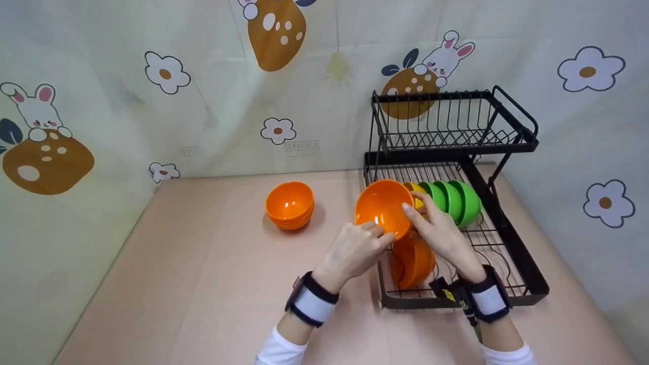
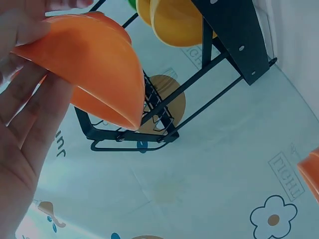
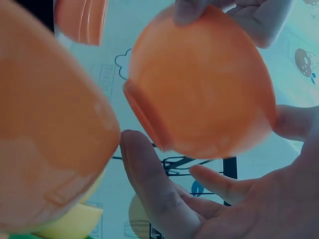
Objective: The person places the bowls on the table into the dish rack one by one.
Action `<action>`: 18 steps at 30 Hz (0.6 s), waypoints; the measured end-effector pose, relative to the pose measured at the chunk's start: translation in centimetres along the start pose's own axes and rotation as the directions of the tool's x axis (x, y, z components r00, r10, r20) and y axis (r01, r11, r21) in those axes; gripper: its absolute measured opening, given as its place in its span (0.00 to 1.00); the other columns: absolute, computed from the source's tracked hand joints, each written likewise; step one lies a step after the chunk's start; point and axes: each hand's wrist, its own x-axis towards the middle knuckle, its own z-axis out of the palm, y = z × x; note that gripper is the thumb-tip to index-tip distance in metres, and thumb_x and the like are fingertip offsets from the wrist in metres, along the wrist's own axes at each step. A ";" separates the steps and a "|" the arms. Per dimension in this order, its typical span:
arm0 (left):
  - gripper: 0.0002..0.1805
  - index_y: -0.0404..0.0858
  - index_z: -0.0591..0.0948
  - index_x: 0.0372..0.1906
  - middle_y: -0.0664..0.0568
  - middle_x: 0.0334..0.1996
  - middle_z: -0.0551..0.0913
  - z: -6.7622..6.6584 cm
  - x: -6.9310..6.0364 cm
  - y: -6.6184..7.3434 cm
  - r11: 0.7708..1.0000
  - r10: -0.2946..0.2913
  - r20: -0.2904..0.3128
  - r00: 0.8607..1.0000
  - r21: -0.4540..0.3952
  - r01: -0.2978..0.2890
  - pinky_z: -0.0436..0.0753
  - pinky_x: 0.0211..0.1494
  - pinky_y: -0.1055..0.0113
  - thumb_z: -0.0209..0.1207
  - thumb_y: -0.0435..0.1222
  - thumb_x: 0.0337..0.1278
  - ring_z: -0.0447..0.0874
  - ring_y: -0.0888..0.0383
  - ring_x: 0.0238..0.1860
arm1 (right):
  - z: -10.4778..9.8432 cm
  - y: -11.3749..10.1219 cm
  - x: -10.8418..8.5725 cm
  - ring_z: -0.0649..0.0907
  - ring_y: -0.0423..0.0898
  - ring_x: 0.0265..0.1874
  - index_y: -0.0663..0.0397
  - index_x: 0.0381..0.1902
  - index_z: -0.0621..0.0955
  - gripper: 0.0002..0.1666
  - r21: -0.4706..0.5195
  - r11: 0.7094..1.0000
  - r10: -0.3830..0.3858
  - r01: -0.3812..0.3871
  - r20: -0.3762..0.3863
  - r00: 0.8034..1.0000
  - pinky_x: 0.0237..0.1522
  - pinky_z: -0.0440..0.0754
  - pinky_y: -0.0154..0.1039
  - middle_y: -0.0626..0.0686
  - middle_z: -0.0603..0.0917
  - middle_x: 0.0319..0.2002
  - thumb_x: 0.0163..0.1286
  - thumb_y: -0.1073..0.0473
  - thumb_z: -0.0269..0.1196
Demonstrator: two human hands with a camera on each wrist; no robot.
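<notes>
The left hand (image 1: 359,248) grasps an orange bowl (image 1: 383,205) at the rim. The right hand (image 1: 443,233) has its fingers extended, not clenched, and its thumb touches this bowl.

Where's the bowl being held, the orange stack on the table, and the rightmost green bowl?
Held bowl (image 1: 381,204): head view, on its inside surface.
Orange stack (image 1: 289,204): head view, inside the top bowl.
Rightmost green bowl (image 1: 469,205): head view, on its outer side.
</notes>
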 end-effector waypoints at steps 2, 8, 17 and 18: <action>0.07 0.49 0.90 0.40 0.58 0.30 0.90 0.0 0.1 0.1 1.000 0.009 -0.005 1.000 -0.003 -0.009 0.81 0.26 0.76 0.78 0.42 0.63 0.86 0.63 0.29 | 0.3 1.8 0.7 0.90 0.62 0.48 0.60 0.82 0.65 0.44 -0.009 1.000 -0.013 0.012 -0.018 1.000 0.46 0.92 0.54 0.75 0.85 0.59 0.86 0.34 0.56; 0.08 0.49 0.90 0.39 0.59 0.30 0.89 0.0 0.2 0.5 1.000 0.012 -0.013 1.000 -0.022 -0.012 0.79 0.25 0.76 0.79 0.41 0.58 0.86 0.63 0.29 | 0.6 3.9 1.5 0.88 0.55 0.46 0.53 0.80 0.70 0.39 -0.024 0.999 -0.033 0.031 -0.065 0.997 0.43 0.89 0.48 0.65 0.88 0.54 0.85 0.35 0.57; 0.09 0.45 0.86 0.40 0.58 0.31 0.90 -0.2 0.4 0.8 0.997 -0.023 -0.019 1.000 -0.075 0.021 0.75 0.24 0.78 0.76 0.41 0.65 0.84 0.63 0.28 | 0.5 3.1 1.2 0.85 0.51 0.33 0.58 0.78 0.71 0.37 0.085 0.995 -0.048 0.059 -0.118 0.992 0.33 0.85 0.40 0.59 0.85 0.41 0.84 0.40 0.61; 0.10 0.44 0.86 0.41 0.57 0.32 0.90 -0.2 0.4 0.8 0.996 -0.034 -0.020 0.999 -0.084 0.032 0.76 0.24 0.78 0.76 0.42 0.66 0.84 0.62 0.29 | 0.5 3.6 1.3 0.85 0.50 0.31 0.57 0.77 0.72 0.37 0.084 0.995 -0.046 0.058 -0.142 0.989 0.31 0.85 0.39 0.57 0.85 0.41 0.83 0.39 0.62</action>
